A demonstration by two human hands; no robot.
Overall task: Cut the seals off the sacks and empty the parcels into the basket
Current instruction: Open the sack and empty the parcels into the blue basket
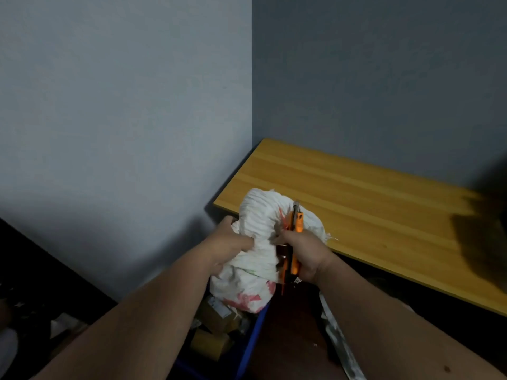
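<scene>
Held up between both hands, above the basket: a white woven sack (259, 242) with red print, bunched and crumpled. Left hand (229, 242) on the sack's left side, fingers curled into the gathered cloth, gripping it. Right hand (304, 256) on the sack's right side, closed round an orange knife (295, 242), the handle running up through the fist and the tip sticking out above the knuckles, close against the sack's cloth. Cannot tell whether the blade touches the weave. Cannot tell either whether the right fingers also catch a fold of the sack; a few frayed threads hanging from the sack's right edge, just past that hand.

Lower end of the sack drooping down between the forearms, red-marked part lowest, hanging right over the blue basket (253, 338). Inside the basket, under the sack: brown cardboard parcels (216, 322), partly dim and hard to make out. Basket's blue rim running down between the two arms.

Behind the sack and hands: a wooden table (370, 204), its near left corner just beyond the sack's top. Grey walls (123, 105) meeting in a corner behind the table. On the floor to the right of the basket, a pale crumpled strip (340, 344), kind unclear.
</scene>
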